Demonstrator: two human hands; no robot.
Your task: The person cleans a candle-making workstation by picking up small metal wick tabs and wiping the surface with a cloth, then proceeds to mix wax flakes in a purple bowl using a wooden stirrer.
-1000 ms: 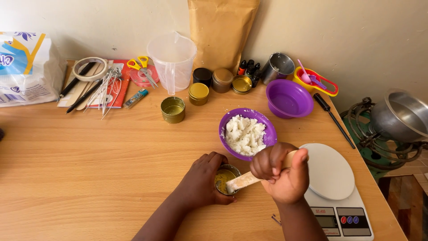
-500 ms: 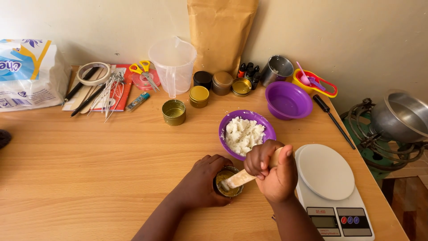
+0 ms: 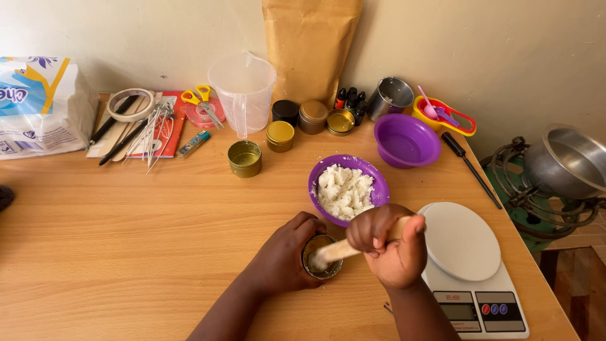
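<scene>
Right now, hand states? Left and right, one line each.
Left hand: closed around the small gold tin, steadying it on the table.
Right hand: closed on the flat wooden stick, its tip inside the tin.

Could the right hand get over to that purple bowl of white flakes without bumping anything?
Probably yes: the right hand, gripping a wooden stick, sits just below the purple bowl, with nothing between them.
</scene>
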